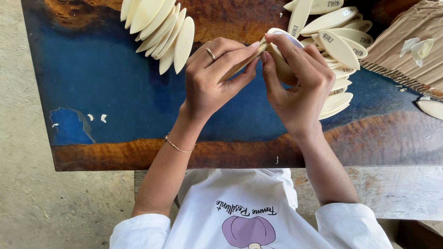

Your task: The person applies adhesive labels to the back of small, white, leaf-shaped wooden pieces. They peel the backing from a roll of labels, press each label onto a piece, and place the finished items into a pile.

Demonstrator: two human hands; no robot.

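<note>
Over the middle of the blue-and-brown table (115,92), the left hand (214,76) and right hand (295,83) both pinch one pale oval wooden piece (277,64) by its rims. It looks light, thin, stiff and snappable; edge holds suit it best.

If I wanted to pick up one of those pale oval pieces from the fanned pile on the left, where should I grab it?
Probably the outermost oval piece, by its long thin edges near the lower tip. It overlaps the fanned pile on one side only, so its right edge lies free over the blue table. Come from the right.
</note>
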